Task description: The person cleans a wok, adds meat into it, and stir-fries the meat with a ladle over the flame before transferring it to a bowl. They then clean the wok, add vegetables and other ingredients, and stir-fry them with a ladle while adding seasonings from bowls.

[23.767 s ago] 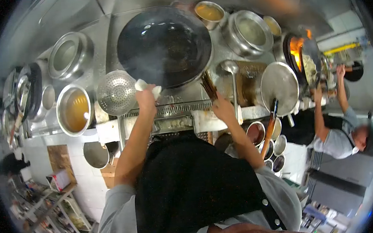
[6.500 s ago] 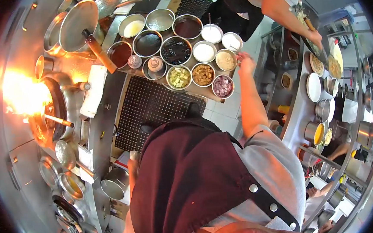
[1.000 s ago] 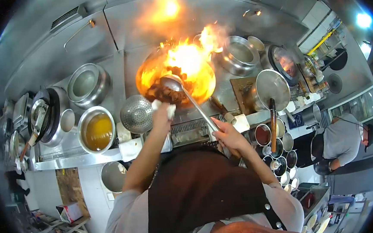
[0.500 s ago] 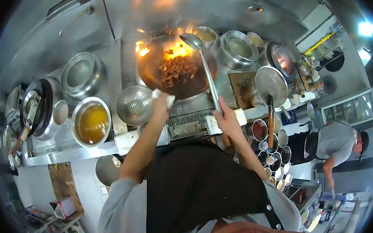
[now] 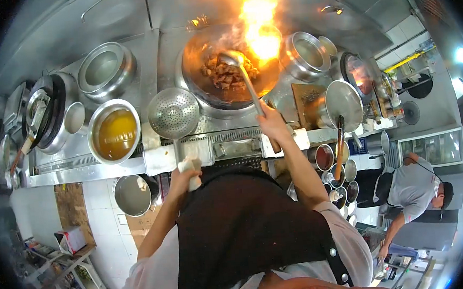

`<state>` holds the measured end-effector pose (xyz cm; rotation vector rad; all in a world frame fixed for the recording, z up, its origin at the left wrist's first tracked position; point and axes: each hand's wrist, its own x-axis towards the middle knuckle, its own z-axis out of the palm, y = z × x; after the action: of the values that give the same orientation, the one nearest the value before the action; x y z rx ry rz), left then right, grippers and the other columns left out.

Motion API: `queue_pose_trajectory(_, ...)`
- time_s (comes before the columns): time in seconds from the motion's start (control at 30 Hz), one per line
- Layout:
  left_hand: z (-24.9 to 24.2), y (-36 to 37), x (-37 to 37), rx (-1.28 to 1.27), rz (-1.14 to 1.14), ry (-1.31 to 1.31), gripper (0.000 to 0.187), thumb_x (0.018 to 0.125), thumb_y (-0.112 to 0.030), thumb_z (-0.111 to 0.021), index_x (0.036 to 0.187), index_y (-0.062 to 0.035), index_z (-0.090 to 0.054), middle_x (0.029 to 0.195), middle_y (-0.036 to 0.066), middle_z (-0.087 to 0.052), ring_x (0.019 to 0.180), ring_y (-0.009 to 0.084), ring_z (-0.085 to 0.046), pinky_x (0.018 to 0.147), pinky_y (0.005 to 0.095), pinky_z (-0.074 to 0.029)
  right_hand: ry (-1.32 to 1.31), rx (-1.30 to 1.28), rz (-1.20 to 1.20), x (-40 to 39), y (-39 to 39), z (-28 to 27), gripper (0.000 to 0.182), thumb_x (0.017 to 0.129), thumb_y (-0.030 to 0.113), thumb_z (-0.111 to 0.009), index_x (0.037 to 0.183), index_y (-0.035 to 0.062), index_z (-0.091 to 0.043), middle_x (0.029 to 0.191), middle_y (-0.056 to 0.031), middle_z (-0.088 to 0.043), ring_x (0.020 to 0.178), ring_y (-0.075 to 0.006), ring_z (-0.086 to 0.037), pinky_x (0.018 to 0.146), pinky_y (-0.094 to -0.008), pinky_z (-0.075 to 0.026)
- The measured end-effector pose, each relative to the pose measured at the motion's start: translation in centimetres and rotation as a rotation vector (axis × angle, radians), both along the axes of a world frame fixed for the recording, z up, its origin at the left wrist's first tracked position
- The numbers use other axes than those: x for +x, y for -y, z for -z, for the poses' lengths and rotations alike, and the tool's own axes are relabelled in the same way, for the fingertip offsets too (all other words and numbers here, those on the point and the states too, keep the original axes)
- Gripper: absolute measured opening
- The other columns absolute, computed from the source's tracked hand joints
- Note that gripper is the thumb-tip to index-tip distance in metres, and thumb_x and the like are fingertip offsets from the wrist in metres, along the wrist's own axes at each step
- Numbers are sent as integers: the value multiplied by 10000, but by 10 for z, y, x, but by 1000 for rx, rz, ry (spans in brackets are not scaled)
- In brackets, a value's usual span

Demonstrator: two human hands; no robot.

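My right hand is closed around the long handle of a ladle. The ladle's bowl rests down among browned chunks of food in a large wok. Tall flames rise from the wok's far right side. Close to my apron, my left hand grips a folded white cloth. Just above that hand, the handle of a perforated strainer points down toward it; the strainer's bowl sits left of the wok.
Left of the strainer stand a bowl of yellow oil and a metal pot. To the right are another pot and a wood-handled sieve. Several seasoning containers sit beside my right arm. A co-worker bends at far right.
My left hand has drawn back from the wok's near edge toward my body with the cloth. My right hand moved forward, lowering the ladle into the food. The flames grew taller and shifted right.
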<state>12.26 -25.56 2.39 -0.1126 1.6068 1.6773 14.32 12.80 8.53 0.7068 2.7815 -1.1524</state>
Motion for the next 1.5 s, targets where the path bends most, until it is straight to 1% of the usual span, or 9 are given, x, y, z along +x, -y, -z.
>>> queue_pose_trajectory(0.23, -15, 24, 4, -77, -109, -58, 356, 786, -90, -717, 1112, 41, -663, 992, 117, -710, 821, 201, -663, 726, 338, -524, -71, -52, -53, -34, 9, 5, 704, 947, 174, -602, 1587, 79, -322, 728, -46, -558, 525, -133, -519, 514, -327, -473)
queue_pose_trajectory(0.33, -24, 23, 3, -142, -76, -181, 387, 773, -101, -709, 1132, 36, -661, 960, 115, -710, 831, 204, -665, 747, 347, -529, -59, -44, 74, -26, 22, -5, 681, 903, 216, -574, 1538, 47, -392, 1218, -322, -641, 1084, -424, -655, 948, -412, -499)
queue_pose_trajectory(0.6, 9, 38, 49, -398, 415, -370, 384, 739, -159, -705, 1084, 7, -672, 974, 197, -722, 914, 329, -702, 840, 410, -530, -102, 81, 132, 25, 22, -19, 641, 948, 178, -623, 1527, 25, -395, 1284, -290, -641, 1224, -407, -610, 1057, -407, -437)
queue_pose_trajectory(0.67, 13, 43, 65, -328, 459, -379, 416, 748, -203, -733, 1120, -25, -678, 1030, 219, -725, 974, 372, -703, 855, 429, -530, -487, 403, 34, 54, 3, 21, 592, 973, 153, -589, 1531, 57, -413, 1033, -203, -733, 905, -355, -714, 835, -399, -553)
queue_pose_trajectory(0.77, 91, 62, 86, -524, 518, -407, 530, 751, -299, -809, 1191, -35, -675, 1107, 211, -727, 1054, 352, -699, 888, 436, -528, -250, -744, 375, 92, 7, -19, 433, 1008, 122, -541, 1440, 118, -503, 662, 4, -481, 447, -96, -426, 420, -242, -343)
queue_pose_trajectory(1.0, 288, 136, 127, -900, 612, -353, 523, 802, -375, -773, 1149, 8, -690, 1090, 207, -735, 1036, 337, -705, 873, 438, -537, -617, -1757, 328, 240, -14, -53, 394, 1029, 227, -567, 1406, 135, -502, 691, 41, -432, 505, -85, -414, 444, -247, -303)
queue_pose_trajectory(1.2, 311, 121, 157, -997, 1003, -417, 501, 854, -383, -739, 1154, 14, -687, 1100, 236, -721, 1034, 346, -701, 865, 440, -542, -822, -1252, 568, 476, 3, -80, 512, 1011, 237, -598, 1479, 90, -450, 691, 6, -488, 458, -106, -442, 415, -246, -342)
queue_pose_trajectory(1.43, 335, 18, 145, -678, 932, -565, 482, 914, -392, -698, 1161, 21, -683, 1111, 270, -706, 1030, 356, -695, 855, 442, -548, -364, -673, 1010, 641, -38, 5, 344, 937, 128, -646, 1264, 38, -586, 628, 23, -503, 446, -99, -478, 417, -270, -376)
queue_pose_trajectory(1.5, 274, -59, 177, -886, 947, -865, 476, 711, -324, -830, 1003, 38, -731, 887, 205, -751, 869, 355, -737, 785, 444, -561, -312, -661, 1012, 654, -45, 18, 445, 942, 125, -642, 1370, 58, -537, 630, 16, -501, 441, -100, -470, 412, -265, -372)
